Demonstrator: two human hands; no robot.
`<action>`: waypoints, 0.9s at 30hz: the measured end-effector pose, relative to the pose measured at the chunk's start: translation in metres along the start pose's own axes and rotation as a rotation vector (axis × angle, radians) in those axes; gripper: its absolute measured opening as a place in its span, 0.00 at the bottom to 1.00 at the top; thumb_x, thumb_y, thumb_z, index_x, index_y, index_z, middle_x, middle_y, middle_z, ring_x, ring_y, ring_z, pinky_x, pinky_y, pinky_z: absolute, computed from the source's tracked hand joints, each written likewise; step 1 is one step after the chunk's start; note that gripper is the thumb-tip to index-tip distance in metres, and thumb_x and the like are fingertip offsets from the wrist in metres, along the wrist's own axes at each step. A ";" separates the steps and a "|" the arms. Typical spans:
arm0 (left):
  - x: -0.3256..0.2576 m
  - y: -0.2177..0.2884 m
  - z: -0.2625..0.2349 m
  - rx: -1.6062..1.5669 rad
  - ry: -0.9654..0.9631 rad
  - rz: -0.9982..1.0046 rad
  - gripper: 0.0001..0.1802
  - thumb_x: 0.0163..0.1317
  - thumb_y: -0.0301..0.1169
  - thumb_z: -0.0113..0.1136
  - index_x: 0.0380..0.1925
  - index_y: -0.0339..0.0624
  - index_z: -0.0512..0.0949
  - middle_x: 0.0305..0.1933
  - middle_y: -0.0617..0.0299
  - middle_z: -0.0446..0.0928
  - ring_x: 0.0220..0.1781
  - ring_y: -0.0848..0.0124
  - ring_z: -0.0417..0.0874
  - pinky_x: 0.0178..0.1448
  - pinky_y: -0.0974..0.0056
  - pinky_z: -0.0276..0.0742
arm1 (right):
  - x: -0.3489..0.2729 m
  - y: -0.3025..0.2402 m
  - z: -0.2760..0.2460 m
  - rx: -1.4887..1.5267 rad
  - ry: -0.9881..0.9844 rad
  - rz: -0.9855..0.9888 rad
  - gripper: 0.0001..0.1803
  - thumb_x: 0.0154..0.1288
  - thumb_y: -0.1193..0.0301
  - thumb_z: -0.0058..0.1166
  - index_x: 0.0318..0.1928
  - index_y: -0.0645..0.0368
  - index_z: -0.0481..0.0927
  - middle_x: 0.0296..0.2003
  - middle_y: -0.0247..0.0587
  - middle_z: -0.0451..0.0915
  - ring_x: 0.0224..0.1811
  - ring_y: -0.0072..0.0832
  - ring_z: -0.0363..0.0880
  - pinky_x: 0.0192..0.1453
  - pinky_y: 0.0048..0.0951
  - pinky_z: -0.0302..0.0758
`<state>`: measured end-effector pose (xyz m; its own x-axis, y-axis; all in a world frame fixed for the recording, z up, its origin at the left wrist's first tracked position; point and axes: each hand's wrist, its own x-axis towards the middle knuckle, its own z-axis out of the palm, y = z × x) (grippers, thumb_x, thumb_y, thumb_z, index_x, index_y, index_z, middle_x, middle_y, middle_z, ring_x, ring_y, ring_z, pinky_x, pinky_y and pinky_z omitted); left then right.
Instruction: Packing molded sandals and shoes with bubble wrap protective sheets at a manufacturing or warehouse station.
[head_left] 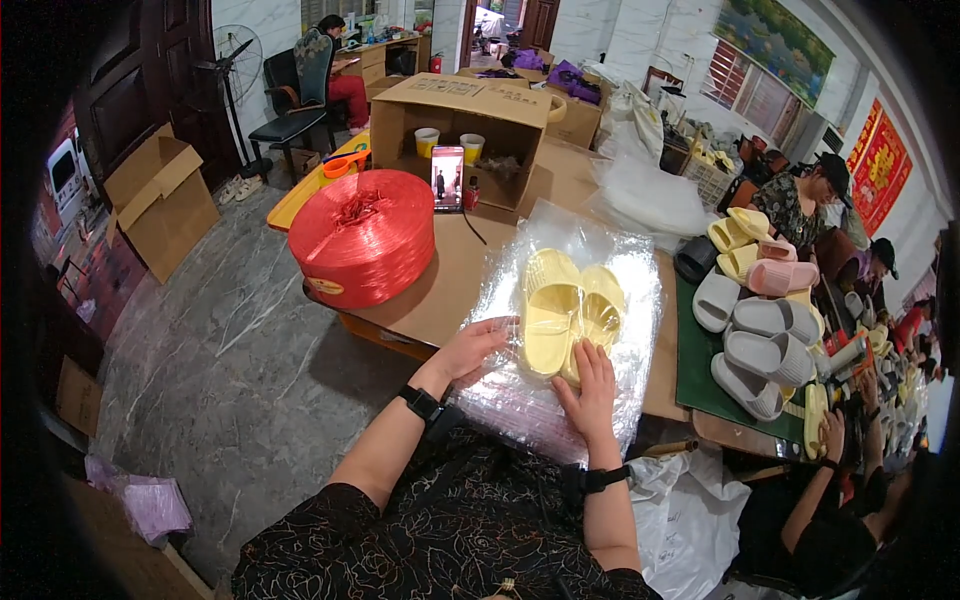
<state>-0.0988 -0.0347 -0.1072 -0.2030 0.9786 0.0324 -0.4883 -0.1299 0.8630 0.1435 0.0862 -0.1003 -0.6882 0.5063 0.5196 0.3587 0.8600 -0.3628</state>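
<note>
- Yellow slippers (570,310) lie paired on a clear bag (560,400) on the counter (440,290).
- Left hand (470,350), fingers open, touches the bag's edge.
- Right hand (592,388) lies flat against the slippers' heels, gripping nothing.
- A red twine spool (362,238) stands nearby.
</note>
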 end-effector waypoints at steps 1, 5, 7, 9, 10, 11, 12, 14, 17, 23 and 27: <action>0.000 0.000 0.000 -0.001 -0.001 -0.004 0.21 0.76 0.28 0.47 0.67 0.36 0.69 0.57 0.59 0.78 0.55 0.73 0.79 0.61 0.67 0.76 | 0.000 -0.001 0.000 0.002 -0.002 0.002 0.38 0.64 0.53 0.61 0.69 0.58 0.67 0.70 0.47 0.66 0.74 0.50 0.58 0.76 0.49 0.55; 0.000 0.000 -0.001 0.009 -0.017 0.004 0.22 0.76 0.28 0.47 0.67 0.36 0.68 0.57 0.59 0.78 0.56 0.73 0.79 0.61 0.67 0.76 | 0.000 -0.002 -0.002 -0.003 -0.001 0.006 0.38 0.64 0.53 0.61 0.69 0.58 0.68 0.69 0.47 0.66 0.74 0.50 0.58 0.76 0.48 0.55; 0.000 0.002 0.001 -0.002 -0.020 -0.003 0.22 0.76 0.28 0.47 0.67 0.36 0.68 0.57 0.59 0.78 0.56 0.73 0.79 0.61 0.67 0.76 | 0.000 -0.001 -0.002 0.005 0.001 0.003 0.38 0.64 0.53 0.61 0.69 0.58 0.68 0.69 0.48 0.66 0.74 0.50 0.57 0.76 0.48 0.55; 0.000 0.001 0.001 -0.012 -0.021 -0.009 0.22 0.76 0.28 0.47 0.67 0.37 0.68 0.57 0.59 0.78 0.56 0.73 0.79 0.61 0.67 0.76 | 0.001 -0.002 -0.002 0.010 0.001 0.002 0.38 0.64 0.53 0.61 0.69 0.58 0.68 0.69 0.48 0.66 0.74 0.50 0.58 0.75 0.49 0.55; 0.000 0.001 0.000 -0.031 -0.022 -0.011 0.22 0.76 0.28 0.47 0.67 0.37 0.68 0.57 0.59 0.78 0.56 0.73 0.79 0.61 0.67 0.76 | 0.001 -0.002 -0.002 0.014 0.001 0.002 0.38 0.64 0.53 0.61 0.69 0.58 0.68 0.69 0.48 0.66 0.74 0.50 0.58 0.75 0.49 0.55; 0.000 0.001 0.001 -0.051 -0.024 -0.013 0.22 0.76 0.28 0.47 0.67 0.37 0.68 0.57 0.59 0.78 0.56 0.74 0.79 0.61 0.67 0.76 | 0.001 -0.002 -0.002 0.014 0.002 0.003 0.38 0.64 0.53 0.61 0.69 0.58 0.68 0.69 0.48 0.66 0.74 0.50 0.58 0.75 0.49 0.55; 0.000 0.002 0.002 -0.050 -0.025 -0.014 0.22 0.76 0.28 0.47 0.67 0.37 0.68 0.57 0.59 0.78 0.56 0.74 0.79 0.61 0.67 0.76 | 0.001 -0.002 -0.002 0.012 0.003 0.006 0.38 0.64 0.53 0.61 0.69 0.58 0.68 0.69 0.48 0.66 0.74 0.50 0.58 0.75 0.49 0.55; 0.000 0.004 0.004 -0.050 -0.017 -0.025 0.24 0.75 0.28 0.49 0.69 0.39 0.66 0.55 0.60 0.79 0.54 0.74 0.79 0.60 0.68 0.76 | 0.001 -0.002 -0.002 0.010 0.007 0.007 0.37 0.64 0.53 0.60 0.69 0.58 0.68 0.69 0.48 0.66 0.74 0.50 0.58 0.75 0.50 0.55; -0.003 0.002 0.004 0.103 0.088 0.033 0.28 0.74 0.29 0.52 0.72 0.43 0.62 0.51 0.60 0.79 0.52 0.75 0.78 0.57 0.68 0.77 | 0.001 -0.002 -0.002 0.008 0.004 0.001 0.37 0.64 0.54 0.60 0.69 0.59 0.68 0.69 0.48 0.66 0.74 0.51 0.58 0.75 0.50 0.55; 0.005 0.000 0.010 0.206 0.203 0.055 0.37 0.70 0.31 0.58 0.74 0.42 0.53 0.52 0.51 0.79 0.54 0.68 0.80 0.58 0.63 0.76 | 0.000 -0.001 0.000 0.008 0.006 -0.011 0.37 0.65 0.53 0.60 0.68 0.59 0.68 0.69 0.48 0.66 0.73 0.51 0.58 0.75 0.51 0.56; -0.003 0.025 0.057 1.136 0.576 0.545 0.42 0.62 0.36 0.64 0.72 0.36 0.56 0.66 0.34 0.67 0.67 0.41 0.70 0.71 0.48 0.66 | 0.000 -0.002 -0.002 -0.005 0.013 0.001 0.37 0.65 0.52 0.60 0.68 0.59 0.68 0.69 0.48 0.66 0.73 0.52 0.58 0.74 0.51 0.56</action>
<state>-0.0619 -0.0314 -0.0573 -0.5969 0.6076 0.5239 0.6606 0.0017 0.7507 0.1440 0.0849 -0.0981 -0.6796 0.5076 0.5296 0.3623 0.8600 -0.3593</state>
